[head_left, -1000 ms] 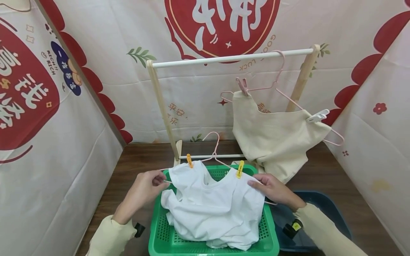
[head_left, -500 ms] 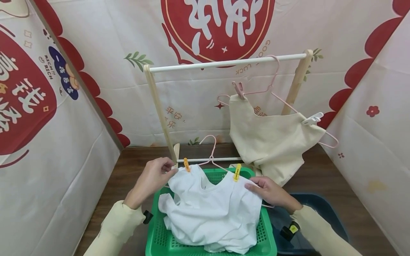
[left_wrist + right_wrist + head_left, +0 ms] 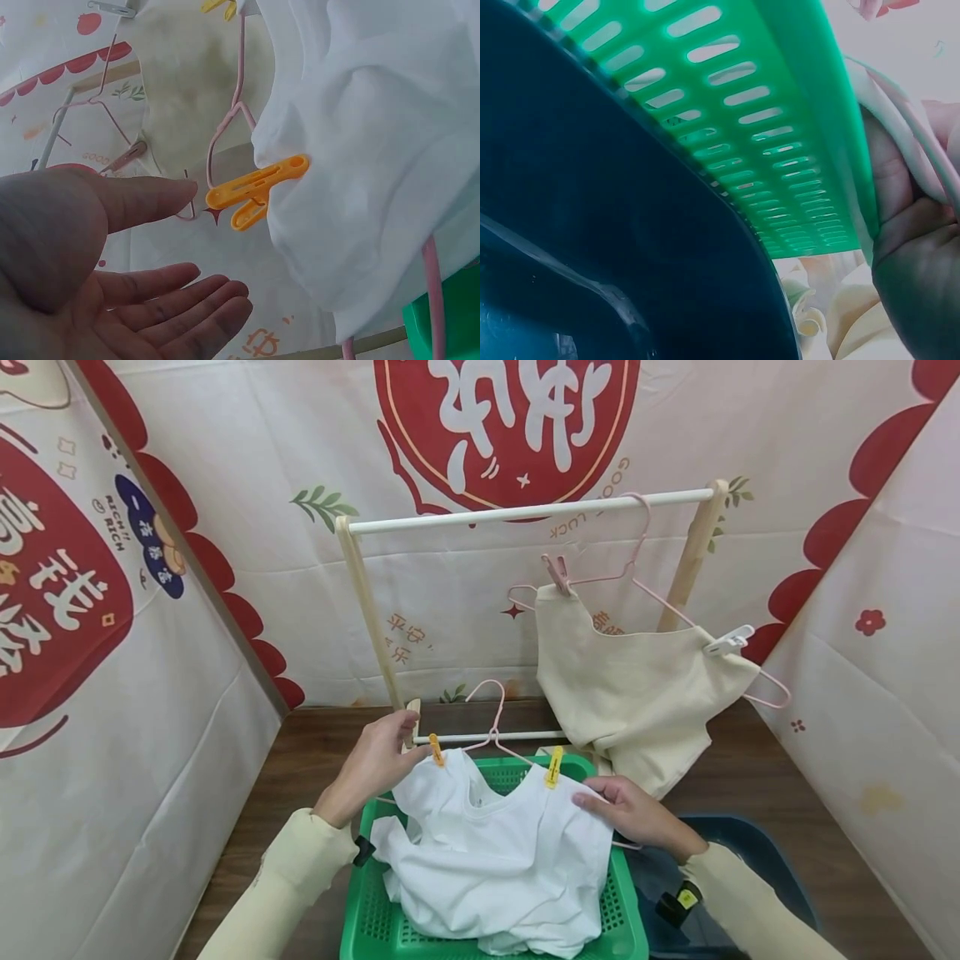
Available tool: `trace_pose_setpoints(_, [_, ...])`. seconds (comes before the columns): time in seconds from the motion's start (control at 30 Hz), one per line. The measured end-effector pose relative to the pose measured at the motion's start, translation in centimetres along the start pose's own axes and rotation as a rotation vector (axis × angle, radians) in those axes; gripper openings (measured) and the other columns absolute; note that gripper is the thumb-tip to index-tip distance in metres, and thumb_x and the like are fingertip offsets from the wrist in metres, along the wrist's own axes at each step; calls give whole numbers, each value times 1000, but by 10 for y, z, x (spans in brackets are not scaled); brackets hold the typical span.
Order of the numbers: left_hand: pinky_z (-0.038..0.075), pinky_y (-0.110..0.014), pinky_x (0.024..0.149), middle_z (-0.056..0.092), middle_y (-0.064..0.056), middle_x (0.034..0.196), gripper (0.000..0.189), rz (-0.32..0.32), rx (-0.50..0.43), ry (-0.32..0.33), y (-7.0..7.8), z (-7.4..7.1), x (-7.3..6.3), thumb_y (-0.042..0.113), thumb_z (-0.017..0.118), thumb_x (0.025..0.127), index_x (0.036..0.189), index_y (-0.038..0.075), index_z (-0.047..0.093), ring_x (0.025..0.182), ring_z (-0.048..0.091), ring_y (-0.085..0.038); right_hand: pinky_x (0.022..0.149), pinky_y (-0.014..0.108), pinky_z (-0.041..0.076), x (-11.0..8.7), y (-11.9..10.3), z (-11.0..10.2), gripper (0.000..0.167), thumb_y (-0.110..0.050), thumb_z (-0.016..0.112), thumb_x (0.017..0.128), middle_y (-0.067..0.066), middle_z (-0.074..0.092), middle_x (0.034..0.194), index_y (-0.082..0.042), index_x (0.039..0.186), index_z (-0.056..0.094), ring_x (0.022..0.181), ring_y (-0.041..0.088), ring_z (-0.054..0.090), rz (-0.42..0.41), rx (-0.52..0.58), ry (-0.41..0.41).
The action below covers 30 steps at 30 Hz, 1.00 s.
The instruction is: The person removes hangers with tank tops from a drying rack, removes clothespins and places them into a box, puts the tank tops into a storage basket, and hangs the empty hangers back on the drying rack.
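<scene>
A white shirt point(image 3: 502, 860) lies over a green basket point(image 3: 630, 910) on a pink hanger point(image 3: 495, 718) whose hook points up. An orange clothespin point(image 3: 436, 750) clips its left shoulder and a yellow clothespin point(image 3: 554, 767) its right. My left hand point(image 3: 375, 764) is beside the orange clothespin, its fingers extended; in the left wrist view the thumb point(image 3: 157, 201) and fingers are spread apart, holding nothing. My right hand point(image 3: 637, 814) grips the shirt's right shoulder with the hanger arm inside. The right wrist view shows that hand point(image 3: 915, 225) at the basket rim, its fingertips partly hidden.
Behind the basket stands a rack with a white rail point(image 3: 525, 512). A beige garment point(image 3: 637, 685) hangs there on a pink hanger, with a pink clothespin point(image 3: 557, 573) and a white clothespin point(image 3: 729, 641). A dark blue basin point(image 3: 757, 852) sits right of the basket.
My left hand has let go of the hanger's left arm and moved up and right to the orange clothespin. The right hand keeps its hold. The view has shifted slightly.
</scene>
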State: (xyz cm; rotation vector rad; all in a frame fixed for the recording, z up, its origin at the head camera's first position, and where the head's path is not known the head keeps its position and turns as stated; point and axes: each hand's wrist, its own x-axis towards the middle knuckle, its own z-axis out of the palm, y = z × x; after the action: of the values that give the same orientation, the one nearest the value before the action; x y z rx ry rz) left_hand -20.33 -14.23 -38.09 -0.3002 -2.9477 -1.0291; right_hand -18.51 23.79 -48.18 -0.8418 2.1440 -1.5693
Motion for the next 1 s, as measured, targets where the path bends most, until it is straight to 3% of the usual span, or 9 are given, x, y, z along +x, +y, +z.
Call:
trace_pose_setpoints(0.5, [49, -50, 97, 58, -20, 134, 64, 5, 43, -58, 1, 7, 11, 26, 74, 90, 142, -1, 48, 122, 57, -35, 56, 34, 57, 1, 2, -1, 21, -7, 43, 106, 6, 72, 81, 0, 103, 63, 67, 18, 71, -26, 2, -14])
trace_pose_setpoints(1.0, [46, -52, 100, 54, -18, 141, 72, -2, 41, -136, -2, 15, 12, 27, 73, 90, 149, 2, 40, 129, 53, -36, 56, 35, 57, 1, 2, -1, 21, -6, 42, 106, 8, 72, 83, 0, 105, 62, 68, 18, 71, -50, 19, -34])
